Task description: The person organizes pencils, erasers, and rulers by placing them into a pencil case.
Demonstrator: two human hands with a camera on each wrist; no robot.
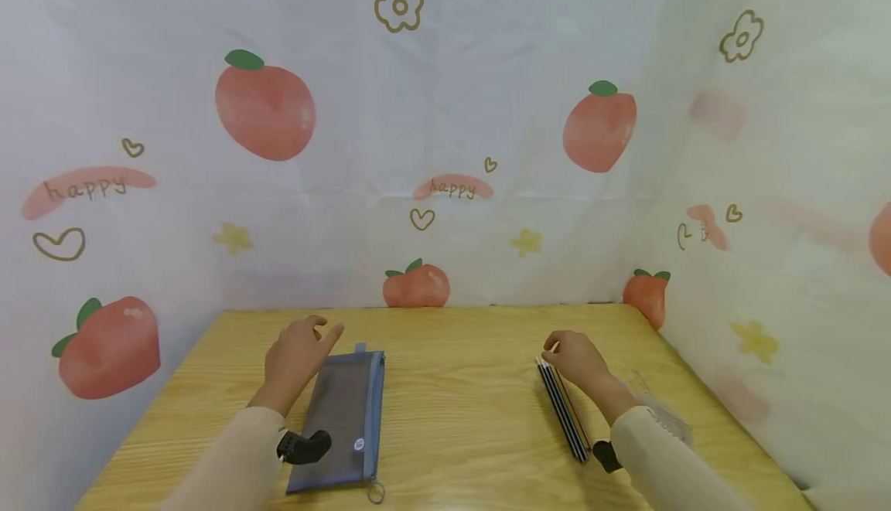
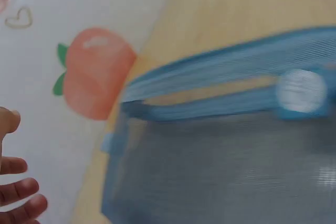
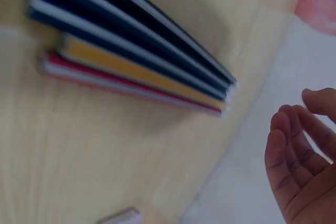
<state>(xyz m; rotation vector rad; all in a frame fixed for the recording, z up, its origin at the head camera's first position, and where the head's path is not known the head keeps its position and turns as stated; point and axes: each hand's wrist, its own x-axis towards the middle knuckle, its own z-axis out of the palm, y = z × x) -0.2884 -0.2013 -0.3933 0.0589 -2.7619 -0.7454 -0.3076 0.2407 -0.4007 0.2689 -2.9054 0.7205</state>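
A blue-grey mesh zipper pouch (image 1: 339, 418) lies flat on the left of the table, its zipper edge facing right with a ring pull at the near end. In the left wrist view, a long gap shows along the pouch's blue zipper band (image 2: 210, 95). Over the pouch's far left corner hovers my left hand (image 1: 298, 358), fingers loosely bent and holding nothing. Several pencils (image 1: 562, 410), dark striped ones plus a yellow and a red one, lie in a bundle on the right. My right hand (image 1: 579, 358) is just above their far ends, fingers relaxed around nothing (image 3: 294, 166).
A clear ruler-like piece (image 1: 637, 382) and a transparent item (image 1: 670, 420) lie right of the pencils, partly behind my right forearm. The wooden table (image 1: 459, 395) meets a white fruit-print curtain (image 1: 445, 109) at the back and on the right.
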